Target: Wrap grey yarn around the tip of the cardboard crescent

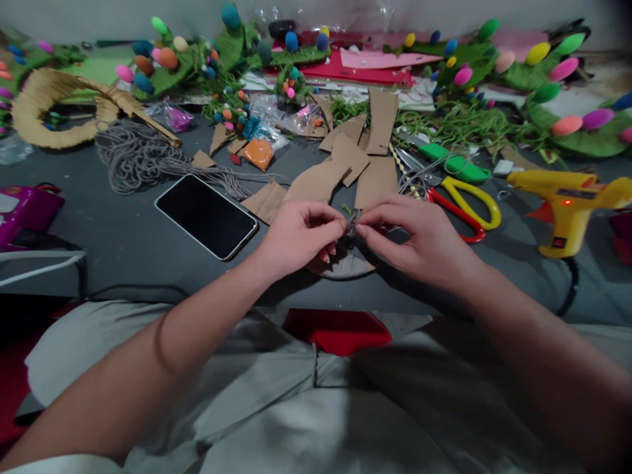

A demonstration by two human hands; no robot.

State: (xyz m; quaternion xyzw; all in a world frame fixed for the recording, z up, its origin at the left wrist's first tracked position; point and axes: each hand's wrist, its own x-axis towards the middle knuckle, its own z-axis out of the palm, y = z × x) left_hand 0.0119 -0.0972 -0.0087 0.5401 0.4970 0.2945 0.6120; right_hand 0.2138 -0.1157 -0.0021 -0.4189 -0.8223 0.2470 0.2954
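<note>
Near the table's front edge, my left hand (309, 234) and my right hand (407, 234) meet fingertip to fingertip. Both pinch a small tangle of grey cord (351, 224), with a bit of green sticking up from it. Below the fingers lies a rounded greyish piece (345, 266), partly covered by my hands. Cut pieces of brown cardboard (316, 182) lie just beyond them. A black-screened phone (207, 216) rests left of my left hand. Scissors (469, 204) with red and yellow handles lie beyond my right hand.
A yellow glue gun (567, 204) with a lit red light stands at the right, its cable hanging down. A heap of grey cord (143, 155) and a tan wrapped ring (29, 108) lie at the left. Green pieces with colourful egg shapes (538, 52) line the back.
</note>
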